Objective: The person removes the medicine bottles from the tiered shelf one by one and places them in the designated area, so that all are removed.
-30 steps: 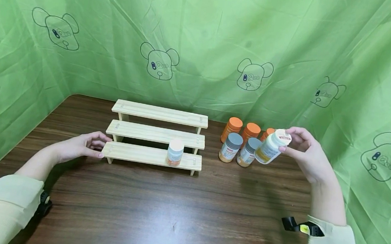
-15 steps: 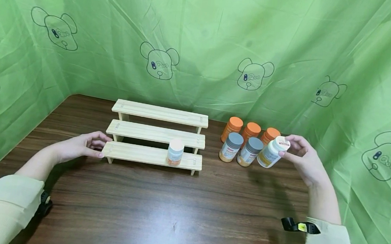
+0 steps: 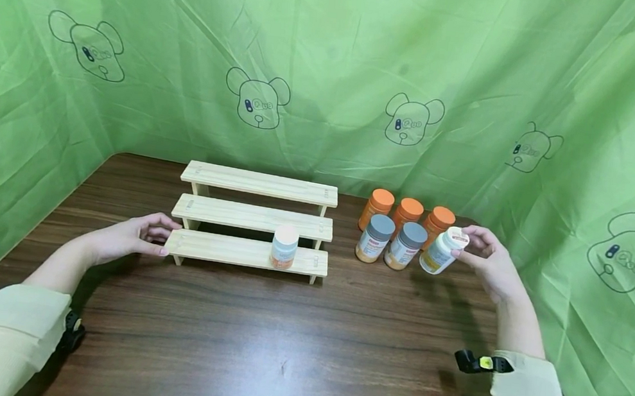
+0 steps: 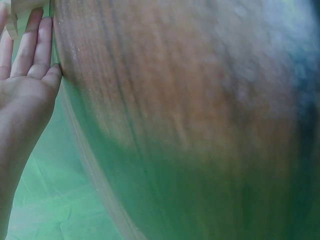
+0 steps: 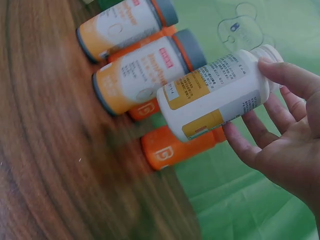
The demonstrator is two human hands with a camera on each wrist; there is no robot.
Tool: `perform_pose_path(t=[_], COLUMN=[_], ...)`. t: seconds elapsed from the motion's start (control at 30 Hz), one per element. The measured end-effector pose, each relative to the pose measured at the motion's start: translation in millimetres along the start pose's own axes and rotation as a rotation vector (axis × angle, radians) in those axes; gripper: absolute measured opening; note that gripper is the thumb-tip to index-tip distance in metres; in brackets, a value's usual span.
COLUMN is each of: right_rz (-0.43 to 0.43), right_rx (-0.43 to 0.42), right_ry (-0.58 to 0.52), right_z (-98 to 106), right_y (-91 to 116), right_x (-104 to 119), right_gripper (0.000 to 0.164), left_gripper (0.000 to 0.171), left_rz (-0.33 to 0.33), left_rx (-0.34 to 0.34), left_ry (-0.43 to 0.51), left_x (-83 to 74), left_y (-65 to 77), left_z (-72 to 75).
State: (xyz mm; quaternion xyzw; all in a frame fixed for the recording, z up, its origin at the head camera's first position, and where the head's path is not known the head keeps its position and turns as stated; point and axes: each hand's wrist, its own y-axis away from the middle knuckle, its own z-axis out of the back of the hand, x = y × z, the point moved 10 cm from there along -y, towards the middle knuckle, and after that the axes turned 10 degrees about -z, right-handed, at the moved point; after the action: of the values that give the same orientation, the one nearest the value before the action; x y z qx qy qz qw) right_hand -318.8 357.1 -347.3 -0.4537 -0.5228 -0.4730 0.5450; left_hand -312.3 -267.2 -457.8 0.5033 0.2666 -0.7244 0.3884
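My right hand [image 3: 487, 262] pinches a white supplement bottle [image 3: 439, 253] near its cap, thumb on one side and fingers on the other. The bottle, with a yellow and grey label [image 5: 220, 95], tilts close over the table beside two grey-capped bottles [image 3: 373, 242]. Behind these stand three orange bottles [image 3: 377, 207]. At the other side, my left hand [image 3: 127, 239] touches the left end of a three-step wooden shelf [image 3: 219, 248]; its fingers look fairly straight in the left wrist view. One small white-capped jar [image 3: 284, 249] stands on the lowest step, right of its middle.
Dark wood table [image 3: 255, 346] extends in front of the shelf and bottles. A green curtain [image 3: 333, 45] with bear-head drawings hangs behind and along both sides, close to the back row of bottles.
My right hand has lowered the white bottle toward the table, beside the grey-capped bottles, uncovering the third orange bottle. The left hand and shelf have stayed put.
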Motion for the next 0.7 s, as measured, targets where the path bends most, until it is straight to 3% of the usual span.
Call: perform_pose_path(t=[0.37, 0.7], right_rz=[-0.057, -0.114], right_rx=[-0.029, -0.098], right_ry=[-0.012, 0.057], right_z=[12.8, 21.6], right_y=[-10.6, -17.4], right_x=[-27.3, -50.5], right_gripper=[0.042, 0.039], left_gripper=[0.057, 0.057], left_rz=[0.005, 0.006], left_rx=[0.006, 0.011], left_ry=[-0.007, -0.003], left_x=[-1.9, 0.4], left_y=[-0.6, -0.6], left_z=[0.4, -0.7])
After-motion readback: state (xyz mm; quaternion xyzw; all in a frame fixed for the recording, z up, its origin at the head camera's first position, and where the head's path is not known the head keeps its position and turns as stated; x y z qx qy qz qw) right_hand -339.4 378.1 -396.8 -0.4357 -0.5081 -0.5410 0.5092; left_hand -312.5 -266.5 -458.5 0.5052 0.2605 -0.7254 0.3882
